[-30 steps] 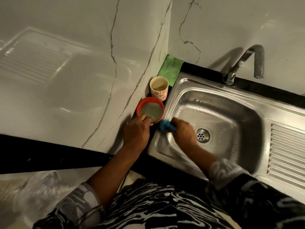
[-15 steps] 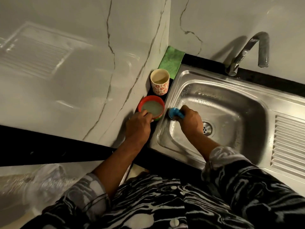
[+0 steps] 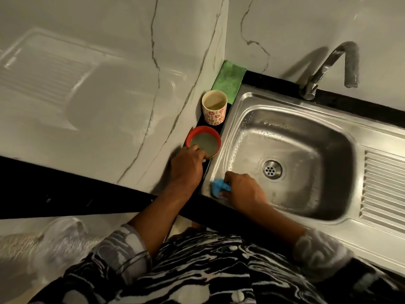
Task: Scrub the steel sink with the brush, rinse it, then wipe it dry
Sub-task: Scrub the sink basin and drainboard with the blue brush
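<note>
Scrub step, we judged. Our right hand [image 3: 243,191] gripped the blue brush [image 3: 218,187], fingers curled round it, pressing it on the near-left corner of the steel sink [image 3: 328,137]. Our left hand [image 3: 186,167] hooked its fingers over the near rim of the red bowl [image 3: 202,130], just beside the basin.

Our advice: short overlapping strokes, firm into the rounded corners, working toward the drain [image 3: 271,170].

The steel looked smooth, wet and droplet-beaded, with a ribbed drainboard [image 3: 383,185] on the right. The bowl held cloudy liquid. The patterned cup [image 3: 213,113] and green cloth [image 3: 230,80] sat behind.
</note>
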